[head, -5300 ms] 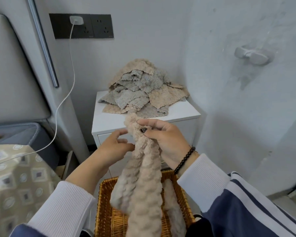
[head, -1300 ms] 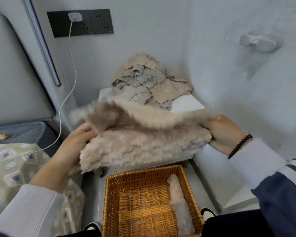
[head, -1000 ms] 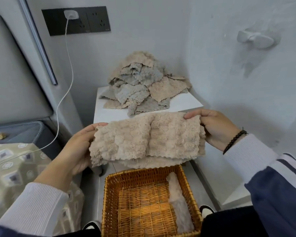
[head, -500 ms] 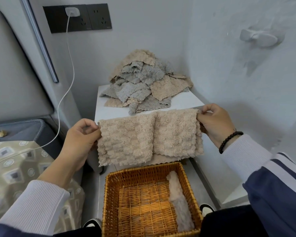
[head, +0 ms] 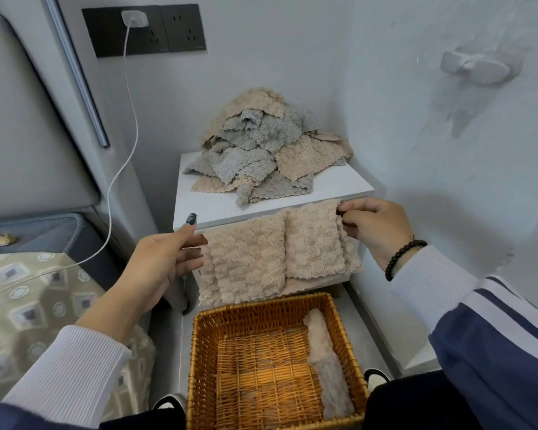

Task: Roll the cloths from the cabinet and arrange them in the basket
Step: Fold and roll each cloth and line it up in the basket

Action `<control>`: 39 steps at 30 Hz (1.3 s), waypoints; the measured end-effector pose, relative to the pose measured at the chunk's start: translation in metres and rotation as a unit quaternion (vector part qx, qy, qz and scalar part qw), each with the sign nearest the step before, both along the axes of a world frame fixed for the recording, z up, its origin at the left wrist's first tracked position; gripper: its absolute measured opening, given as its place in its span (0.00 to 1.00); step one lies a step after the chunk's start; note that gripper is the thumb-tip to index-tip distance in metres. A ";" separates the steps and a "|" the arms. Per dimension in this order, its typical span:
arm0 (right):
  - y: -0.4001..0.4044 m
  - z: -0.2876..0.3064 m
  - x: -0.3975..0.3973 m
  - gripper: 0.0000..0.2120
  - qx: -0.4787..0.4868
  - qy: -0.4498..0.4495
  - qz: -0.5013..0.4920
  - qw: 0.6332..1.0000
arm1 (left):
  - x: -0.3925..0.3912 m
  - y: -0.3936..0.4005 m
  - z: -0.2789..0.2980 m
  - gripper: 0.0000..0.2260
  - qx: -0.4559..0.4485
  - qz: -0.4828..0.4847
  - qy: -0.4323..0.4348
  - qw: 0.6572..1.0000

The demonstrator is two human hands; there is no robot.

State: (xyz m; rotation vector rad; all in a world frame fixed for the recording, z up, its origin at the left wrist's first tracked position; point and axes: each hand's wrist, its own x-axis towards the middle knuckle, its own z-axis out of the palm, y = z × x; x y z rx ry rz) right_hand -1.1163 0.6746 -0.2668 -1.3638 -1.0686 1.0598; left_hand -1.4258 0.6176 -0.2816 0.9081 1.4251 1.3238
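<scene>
Both hands hold the beige cloth (head: 274, 256) stretched between them — left hand (head: 165, 256) grips its 9 o'clock edge, right hand (head: 376, 228) pinches the 3 o'clock corner — above the basket (head: 205, 352), cabinet (head: 339, 187) behind.

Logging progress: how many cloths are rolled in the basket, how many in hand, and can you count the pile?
Rolled cloth in basket: 1
Held cloth, left hand and right hand: 1
Pile: overlapping, cannot count
Total countable: 2
</scene>
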 end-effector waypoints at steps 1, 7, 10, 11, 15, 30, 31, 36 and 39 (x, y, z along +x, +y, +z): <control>0.001 -0.001 -0.001 0.13 -0.007 -0.005 0.004 1.000 | 0.001 -0.001 -0.002 0.11 0.001 -0.010 0.025 1.000; 0.005 -0.009 -0.006 0.16 -0.036 -0.062 0.031 0.997 | 0.005 -0.005 -0.002 0.08 0.015 0.004 0.139 0.990; 0.007 -0.011 -0.009 0.18 -0.040 -0.038 0.004 0.998 | 0.003 -0.003 0.004 0.10 0.030 0.019 0.069 0.997; 0.007 -0.011 -0.009 0.16 -0.034 -0.022 -0.003 0.999 | 0.002 -0.003 0.007 0.09 0.038 0.021 0.031 0.999; 0.006 -0.007 -0.009 0.13 -0.014 0.068 -0.017 0.997 | -0.001 -0.004 0.011 0.10 0.070 0.029 -0.032 0.997; -0.012 0.021 -0.007 0.08 0.126 0.038 0.104 0.986 | 0.005 -0.010 0.010 0.06 0.108 -0.047 -0.044 0.992; -0.012 0.020 -0.010 0.08 0.130 0.016 0.108 0.985 | 0.009 -0.010 0.010 0.05 0.118 -0.045 -0.036 0.991; -0.016 0.030 -0.006 0.09 0.201 -0.085 0.053 0.974 | 0.002 -0.001 0.015 0.06 0.179 0.045 -0.022 0.983; -0.012 0.027 -0.004 0.08 0.184 -0.099 -0.012 0.978 | 0.002 0.001 0.016 0.09 0.171 0.110 -0.028 0.979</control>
